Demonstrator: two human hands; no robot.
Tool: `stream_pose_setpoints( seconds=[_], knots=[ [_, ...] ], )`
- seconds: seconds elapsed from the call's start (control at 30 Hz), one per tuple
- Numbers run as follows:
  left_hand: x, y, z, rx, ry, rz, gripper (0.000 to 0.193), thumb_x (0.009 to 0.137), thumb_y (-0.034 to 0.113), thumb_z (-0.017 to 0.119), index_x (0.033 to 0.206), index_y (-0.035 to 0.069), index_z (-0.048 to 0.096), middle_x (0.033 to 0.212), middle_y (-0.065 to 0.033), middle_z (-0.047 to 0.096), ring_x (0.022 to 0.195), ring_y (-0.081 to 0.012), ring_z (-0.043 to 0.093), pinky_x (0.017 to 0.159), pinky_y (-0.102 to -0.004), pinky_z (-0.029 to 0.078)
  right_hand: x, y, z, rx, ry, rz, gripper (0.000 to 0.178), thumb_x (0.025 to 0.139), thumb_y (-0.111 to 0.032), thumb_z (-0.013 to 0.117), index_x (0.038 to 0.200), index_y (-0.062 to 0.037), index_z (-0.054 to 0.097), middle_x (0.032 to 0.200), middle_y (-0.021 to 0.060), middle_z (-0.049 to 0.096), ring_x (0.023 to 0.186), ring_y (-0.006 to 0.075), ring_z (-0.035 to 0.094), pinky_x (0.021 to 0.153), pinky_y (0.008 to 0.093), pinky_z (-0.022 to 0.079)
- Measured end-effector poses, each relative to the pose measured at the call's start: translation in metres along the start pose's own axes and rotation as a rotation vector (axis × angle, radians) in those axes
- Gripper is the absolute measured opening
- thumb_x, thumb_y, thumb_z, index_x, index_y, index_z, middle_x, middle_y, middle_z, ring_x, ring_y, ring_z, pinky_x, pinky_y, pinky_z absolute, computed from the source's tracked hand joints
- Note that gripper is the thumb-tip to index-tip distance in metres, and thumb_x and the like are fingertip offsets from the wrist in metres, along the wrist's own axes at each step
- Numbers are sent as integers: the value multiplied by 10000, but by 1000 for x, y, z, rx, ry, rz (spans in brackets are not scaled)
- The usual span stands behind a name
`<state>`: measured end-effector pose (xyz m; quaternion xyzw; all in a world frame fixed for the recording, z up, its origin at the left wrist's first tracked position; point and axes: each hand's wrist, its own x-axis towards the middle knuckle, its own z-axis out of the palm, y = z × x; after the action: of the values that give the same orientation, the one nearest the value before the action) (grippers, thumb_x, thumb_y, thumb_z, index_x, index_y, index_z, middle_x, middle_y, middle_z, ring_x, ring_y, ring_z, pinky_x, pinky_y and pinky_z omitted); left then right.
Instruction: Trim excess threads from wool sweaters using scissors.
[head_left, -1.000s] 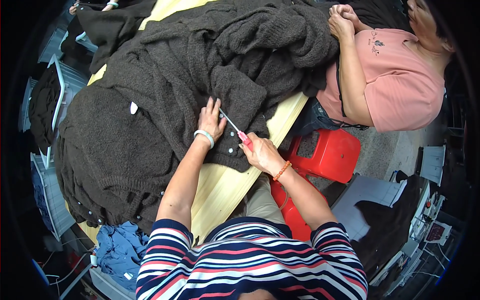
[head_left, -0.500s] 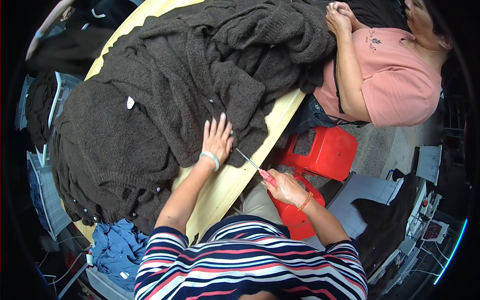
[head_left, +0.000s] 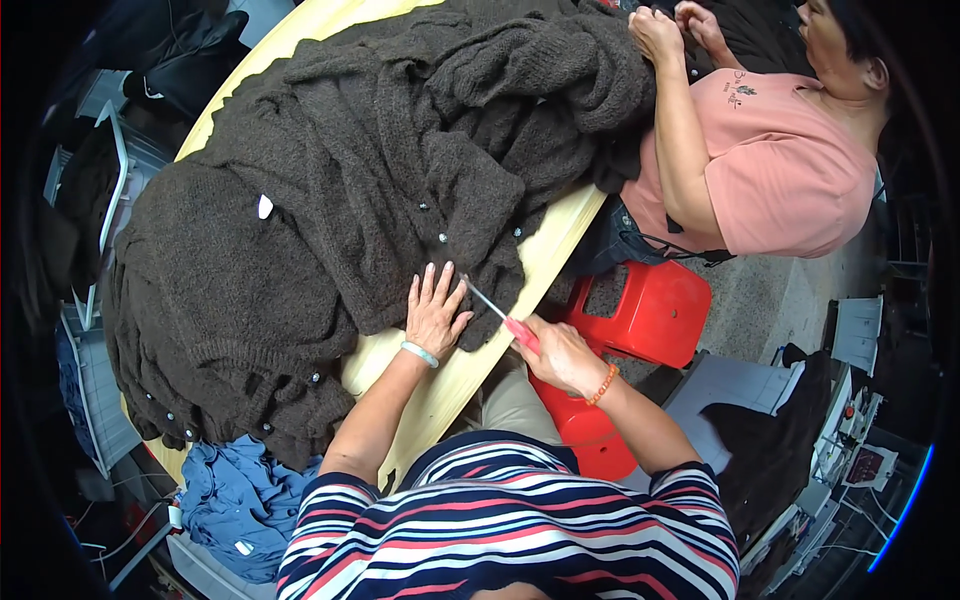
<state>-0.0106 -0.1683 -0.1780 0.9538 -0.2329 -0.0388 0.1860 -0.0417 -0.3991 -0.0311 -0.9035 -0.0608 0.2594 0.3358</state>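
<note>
Evidently unfinished, mid-frame: your left hand (head_left: pixel 432 320) spread on dark knit (head_left: pixel 380 275), right hand (head_left: pixel 562 358) clasps pink-handled tool (head_left: pixel 522 335); remainder unclear.

Small dark lettering (head_left: pixel 740 88) (hard to read) marks a pink shirt (head_left: pixel 795 175).

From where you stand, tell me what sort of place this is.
Likely a garment workshop: dark knitted garments heaped across a pale table, blue cloth piled nearby, and a pink-handled tool in the right hand.
</note>
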Motion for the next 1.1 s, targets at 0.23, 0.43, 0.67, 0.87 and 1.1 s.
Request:
stream_pose_setpoints(
  seconds=[0.23, 0.43, 0.67, 0.87, 1.1],
  knots=[
    [5, 5, 4, -10, 7, 24, 614, 879, 390, 645, 1425, 154, 496, 1582, -132, 300, 1469, -386, 213, 1192, -543, 133, 69, -5, -11, -27, 120, -67, 284, 925, -272, 611, 975, 2, 555, 824, 298, 643, 847, 484, 633, 768, 553, 491],
    [0, 1, -8, -54, -17, -23, 699, 849, 350, 681, 1469, 152, 426, 1586, -143, 282, 1473, -389, 204, 1188, -552, 145, -2, 23, -12, -58, -248, -42, 271, 905, -272, 651, 983, -20, 588, 849, 268, 655, 859, 480, 630, 728, 535, 502],
    [-28, 3, -60, -65, 505, -560, 1003, 708, 286, 834, 1512, 30, 291, 1561, -241, 260, 1420, -412, 276, 1127, -533, 232, -18, 31, -20, 1, -284, -42, 319, 898, -259, 662, 1113, -48, 555, 869, 255, 663, 853, 459, 644, 761, 531, 509],
    [-3, -10, -85, -771, 290, -696, 318, 829, 136, 718, 1097, -17, 643, 933, -146, 694, 840, -204, 673, 774, -335, 528, 33, 20, 11, -108, -435, -239, 333, 895, -220, 637, 1168, -49, 553, 910, 269, 664, 863, 467, 637, 747, 523, 515],
    [113, 90, -205, -1243, 387, 60, 189, 835, 42, 680, 1001, -13, 608, 898, -89, 618, 835, -171, 591, 738, -295, 479, 133, -28, 24, 792, 282, -786, 201, 890, -115, 588, 1060, -8, 579, 1007, 72, 630, 1001, 188, 597, 905, 330, 456]
  ],
)
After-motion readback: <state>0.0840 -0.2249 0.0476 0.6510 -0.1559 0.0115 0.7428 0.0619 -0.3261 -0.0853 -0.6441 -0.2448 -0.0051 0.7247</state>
